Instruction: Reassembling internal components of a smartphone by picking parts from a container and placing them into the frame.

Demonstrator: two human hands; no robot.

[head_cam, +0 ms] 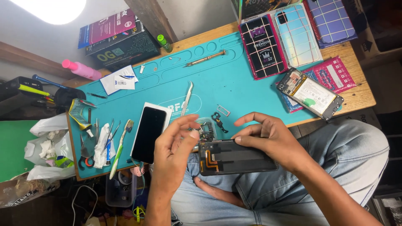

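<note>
Your right hand (268, 136) pinched the opened phone (234, 157) firmly; your left hand (178, 144) hovered half-curled, holding nothing — steadying that frame suited delicate work.

Teal work mat (234, 79), black phone frame (240, 161) with seemingly orange ribbon.

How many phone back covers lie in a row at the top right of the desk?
3. A black patterned cover lies leftmost, an iridescent pale one in the middle, and a purple grid-patterned one rightmost, partly cut off by the frame. Others may be hidden beneath.
</note>
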